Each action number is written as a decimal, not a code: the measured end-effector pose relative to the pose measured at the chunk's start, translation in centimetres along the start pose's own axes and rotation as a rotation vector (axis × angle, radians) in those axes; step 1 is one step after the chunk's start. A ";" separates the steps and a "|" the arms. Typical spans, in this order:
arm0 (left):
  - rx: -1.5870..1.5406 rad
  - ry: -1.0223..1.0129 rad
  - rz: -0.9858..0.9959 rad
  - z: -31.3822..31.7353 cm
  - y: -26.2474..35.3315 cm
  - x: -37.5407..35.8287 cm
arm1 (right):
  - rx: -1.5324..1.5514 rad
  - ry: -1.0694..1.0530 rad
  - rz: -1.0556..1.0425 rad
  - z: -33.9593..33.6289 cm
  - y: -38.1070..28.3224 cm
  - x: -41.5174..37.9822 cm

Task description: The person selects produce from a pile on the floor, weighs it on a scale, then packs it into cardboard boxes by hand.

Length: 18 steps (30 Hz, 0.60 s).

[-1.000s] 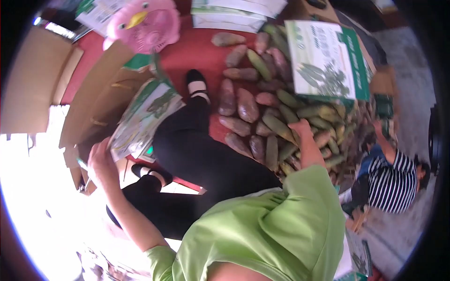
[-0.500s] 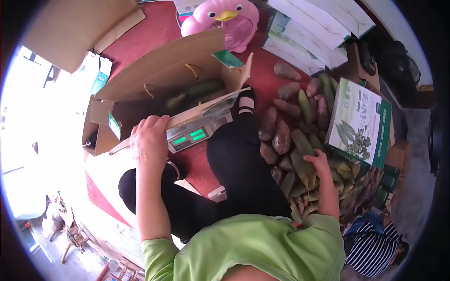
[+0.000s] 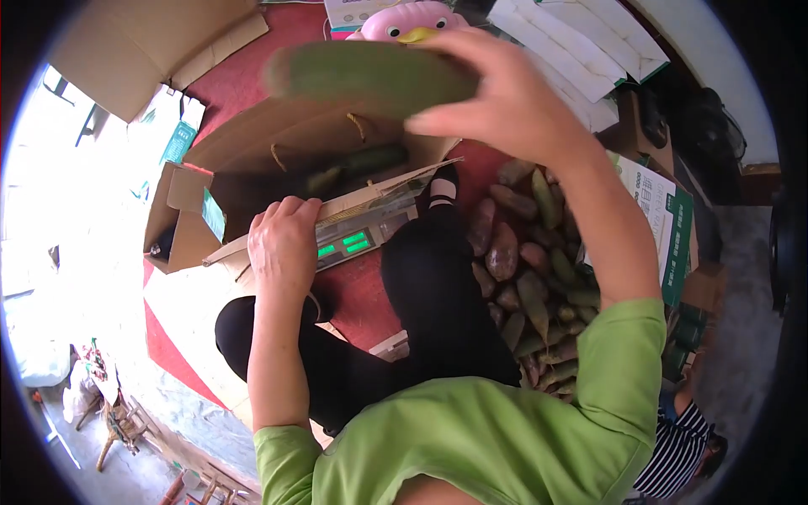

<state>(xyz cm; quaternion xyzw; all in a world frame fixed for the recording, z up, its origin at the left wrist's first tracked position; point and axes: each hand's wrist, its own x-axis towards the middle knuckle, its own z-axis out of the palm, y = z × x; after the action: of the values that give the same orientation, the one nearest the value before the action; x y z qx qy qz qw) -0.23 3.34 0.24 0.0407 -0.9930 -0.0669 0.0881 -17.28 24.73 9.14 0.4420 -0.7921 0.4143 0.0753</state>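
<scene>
Nearest us, our right hand (image 3: 513, 105), thumb and fingers parted around one end, holds a blurred green radish (image 3: 362, 77) above the open carton (image 3: 244, 139). Lower down, our left hand (image 3: 284, 244) curls closed over the near flap (image 3: 379, 185), by a lit scale (image 3: 383, 231). Farther off sits a pink bird-faced object (image 3: 404, 18).

Harsh white glare floods the left side; the raised green radish (image 3: 370, 77) blurs, and fisheye distortion bends blackened edges.
</scene>
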 end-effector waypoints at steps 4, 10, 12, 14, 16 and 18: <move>0.038 -0.031 0.003 0.0 -0.4 0.0 | 0.012 -0.229 0.124 7.1 -1.3 3.9; 0.036 -0.043 0.001 0.4 -0.4 0.1 | -0.386 -0.562 0.259 15.0 -1.5 4.3; 0.023 -0.017 0.021 0.1 -0.1 0.3 | -0.294 -0.387 0.264 15.0 -1.6 3.2; 0.003 -0.070 -0.037 0.0 0.0 0.4 | -0.184 -0.164 0.236 14.1 -2.0 1.8; 0.001 -0.073 -0.014 0.1 -0.1 0.4 | -0.070 0.057 0.197 12.2 -2.0 -0.4; -0.002 -0.072 0.008 0.1 -0.1 0.6 | 0.118 0.345 0.117 9.4 -1.4 -3.6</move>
<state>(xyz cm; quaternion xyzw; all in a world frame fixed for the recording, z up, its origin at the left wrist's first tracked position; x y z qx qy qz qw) -0.83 3.17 0.24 0.0343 -0.9956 -0.0689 0.0527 -11.74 19.90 2.11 0.3213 -0.7662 0.5332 0.1596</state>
